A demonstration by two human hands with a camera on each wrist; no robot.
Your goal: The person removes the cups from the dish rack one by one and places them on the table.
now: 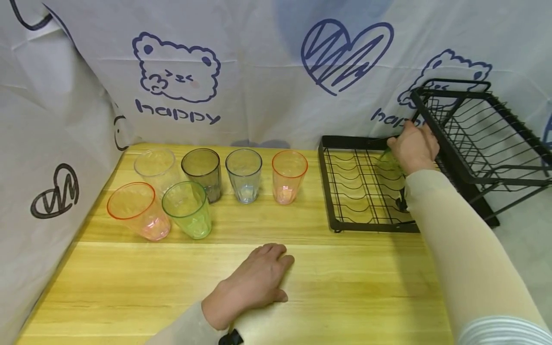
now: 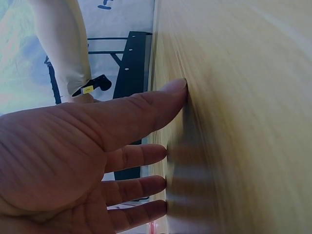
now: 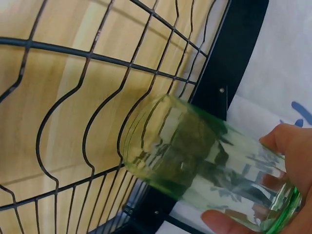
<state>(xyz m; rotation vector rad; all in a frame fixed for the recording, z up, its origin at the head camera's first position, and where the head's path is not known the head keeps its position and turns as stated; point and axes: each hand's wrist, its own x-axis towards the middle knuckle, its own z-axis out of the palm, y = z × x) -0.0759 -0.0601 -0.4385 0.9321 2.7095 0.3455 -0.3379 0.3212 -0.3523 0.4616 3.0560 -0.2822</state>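
My right hand [image 1: 415,146] is at the back of the black wire rack [image 1: 329,191], with its fingers and thumb around a green tumbler [image 3: 195,156]. In the right wrist view the tumbler lies tilted, its far end right at the curved wires of the lower tier. The forearm and hand hide part of it in the head view. My left hand [image 1: 254,278] rests on the wooden table, holding nothing. Its fingers are spread and relaxed, and the fingertips [image 2: 158,183] touch the wood.
Two tumblers, orange [image 1: 133,206] and green [image 1: 187,211], stand in front at the left. Behind runs a row: clear [image 1: 155,163], grey [image 1: 202,165], blue-tinted [image 1: 244,167] and orange [image 1: 290,175]. The rack's raised upper basket [image 1: 453,158] overhangs on the right. A printed cloth [image 1: 263,96] hangs behind.
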